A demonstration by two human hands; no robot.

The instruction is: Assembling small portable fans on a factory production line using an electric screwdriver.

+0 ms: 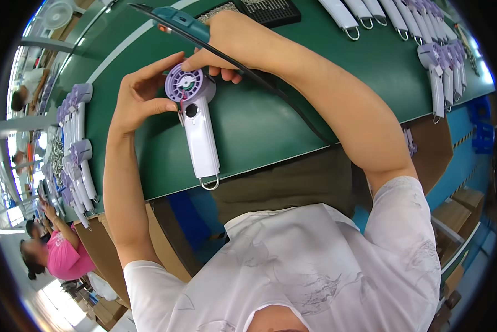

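Note:
A white handheld fan (203,138) with a round lilac head lies on the green worktop, its wire loop toward me. The head's round lilac grille (183,84) faces up, and short red wires show at its lower edge. My left hand (140,97) is closed around the left side of the head, thumb low and fingers at the top. My right hand (226,44) grips a teal corded tool (181,23), which looks like an electric screwdriver lying sideways. Its thumb rests on the head's upper rim. The tool's tip is hidden.
Several more fans (406,22) stand in rows at the far right, and others (77,155) along the left edge. A black perforated tray (270,11) lies at the back. A black cord (281,91) hangs across my right forearm. A person in pink (66,254) sits at the left.

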